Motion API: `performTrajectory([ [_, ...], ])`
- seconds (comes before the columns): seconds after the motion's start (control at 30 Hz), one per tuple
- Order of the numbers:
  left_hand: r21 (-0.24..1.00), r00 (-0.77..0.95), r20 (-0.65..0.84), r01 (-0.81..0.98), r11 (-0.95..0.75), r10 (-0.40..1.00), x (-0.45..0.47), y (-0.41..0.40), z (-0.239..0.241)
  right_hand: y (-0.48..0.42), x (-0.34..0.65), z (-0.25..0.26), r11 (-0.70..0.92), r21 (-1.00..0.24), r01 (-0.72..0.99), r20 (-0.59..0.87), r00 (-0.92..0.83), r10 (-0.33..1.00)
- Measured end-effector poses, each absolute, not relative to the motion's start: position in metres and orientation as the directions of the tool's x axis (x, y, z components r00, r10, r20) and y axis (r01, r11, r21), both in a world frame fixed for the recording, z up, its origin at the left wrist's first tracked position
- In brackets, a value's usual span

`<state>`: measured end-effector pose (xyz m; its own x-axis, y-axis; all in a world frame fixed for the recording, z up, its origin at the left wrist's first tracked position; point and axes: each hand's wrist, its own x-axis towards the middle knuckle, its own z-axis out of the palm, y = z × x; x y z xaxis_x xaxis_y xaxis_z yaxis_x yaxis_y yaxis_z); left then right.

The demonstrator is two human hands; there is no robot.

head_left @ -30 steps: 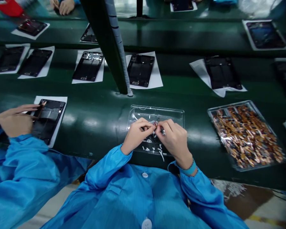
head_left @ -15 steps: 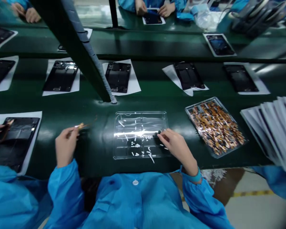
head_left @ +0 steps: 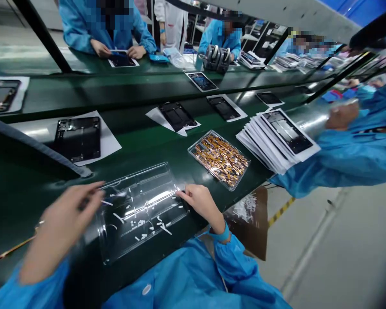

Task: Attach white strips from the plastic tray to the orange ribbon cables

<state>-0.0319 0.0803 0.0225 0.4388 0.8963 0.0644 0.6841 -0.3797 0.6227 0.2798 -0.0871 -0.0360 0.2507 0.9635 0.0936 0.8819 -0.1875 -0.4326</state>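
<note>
A clear plastic tray (head_left: 120, 244) lies tilted across my view on the green bench, with small white strips and bits scattered in it. My left hand (head_left: 67, 214), blurred, has its thumb and fingers closed at the tray's upper left corner. At the right edge of the tray, my right hand (head_left: 199, 201) pinches the rim between thumb and fingers. Something small and dark shows by those fingertips, too unclear to name. Left of my left wrist is a thin copper-coloured flex cable (head_left: 14, 249), partly hidden behind the arm.
A clear tray of copper-coloured flex cables (head_left: 223, 159) stands to the right. Beyond it is a stack of white sheets (head_left: 260, 141) with a dark panel on top. Dark device housings (head_left: 79, 137) lie on white paper along the bench. Co-workers in blue sit opposite and at right.
My view has swung right. My left hand has let go of the flex cable and come to the tray's left corner; my right hand has moved to its right edge.
</note>
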Motion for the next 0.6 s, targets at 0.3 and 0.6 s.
performTrajectory([
  [0.3, 0.364, 0.986, 0.167, -0.032, -0.931, 0.031, 0.225, 0.085, 0.025, -0.119, 0.336, -0.041, -0.328, -0.406, 0.853, 0.298, 0.463, 0.835],
  [0.6, 0.234, 0.969, 0.172, -0.216, -0.948, -0.178, 0.351, 0.087, -0.046, -0.120, 0.433, -0.066, -0.455, -0.150, 0.878, 0.413, 0.474, 0.778],
])
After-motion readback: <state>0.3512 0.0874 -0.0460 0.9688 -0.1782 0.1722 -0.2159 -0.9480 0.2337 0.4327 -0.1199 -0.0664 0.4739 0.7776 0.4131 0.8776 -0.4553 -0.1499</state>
